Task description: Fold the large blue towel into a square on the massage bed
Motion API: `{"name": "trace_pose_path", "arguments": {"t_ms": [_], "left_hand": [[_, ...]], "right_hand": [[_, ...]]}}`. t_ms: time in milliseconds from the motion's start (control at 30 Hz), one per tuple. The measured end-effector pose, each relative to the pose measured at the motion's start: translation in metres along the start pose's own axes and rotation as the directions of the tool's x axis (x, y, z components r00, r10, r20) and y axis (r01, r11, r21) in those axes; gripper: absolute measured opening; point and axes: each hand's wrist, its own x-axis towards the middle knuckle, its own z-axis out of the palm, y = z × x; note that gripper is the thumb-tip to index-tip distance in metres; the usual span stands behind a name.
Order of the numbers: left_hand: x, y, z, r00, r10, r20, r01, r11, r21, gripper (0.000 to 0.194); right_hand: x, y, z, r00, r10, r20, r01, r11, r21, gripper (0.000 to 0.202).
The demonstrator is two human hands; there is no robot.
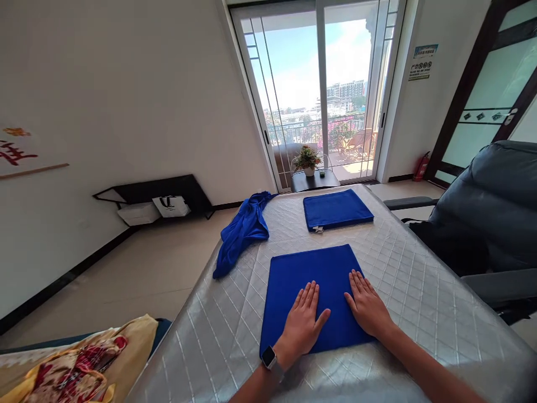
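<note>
A flat blue folded cloth [310, 266] lies in front of me on the silver quilted table cover [226, 324]. My left hand [302, 322] rests flat on its middle, fingers stretched out and thumb apart; a watch is on that wrist. Along the cloth's right edge lies my right hand [367, 302], palm down with its fingers extended. Farther back is a second blue folded piece [338, 209], a small white tag showing at its near corner. To the left, a crumpled blue cloth [245, 229] hangs partly over the table's edge.
On the right stands a dark padded armchair [499, 207] close to the table. A potted plant [308, 159] sits on a small chair beyond the far edge. Patterned fabric [79, 364] lies at lower left. A low black rack [163, 193] holding bags is by the wall.
</note>
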Motion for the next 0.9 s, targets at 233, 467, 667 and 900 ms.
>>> {"name": "trace_pose_path", "arguments": {"t_ms": [233, 467, 667, 900], "left_hand": [[-0.088, -0.064, 0.01, 0.938, -0.339, -0.075, 0.342, 0.939, 0.031, 0.074], [-0.064, -0.016, 0.009, 0.921, -0.355, -0.163, 0.365, 0.93, 0.038, 0.077], [-0.014, 0.072, 0.011, 0.995, 0.019, -0.101, -0.018, 1.0, 0.015, 0.073], [-0.044, 0.036, 0.014, 0.985, -0.175, -0.004, 0.175, 0.985, -0.006, 0.07]], "right_hand": [[0.002, 0.002, 0.001, 0.999, -0.016, -0.029, 0.017, 1.0, 0.016, 0.069], [-0.031, -0.012, -0.009, 0.997, -0.04, -0.067, 0.041, 0.999, 0.017, 0.07], [-0.049, -0.007, 0.0, 0.997, -0.056, -0.048, 0.057, 0.998, 0.019, 0.074], [-0.048, -0.008, -0.006, 1.0, -0.013, -0.009, 0.013, 0.998, 0.066, 0.072]]}}
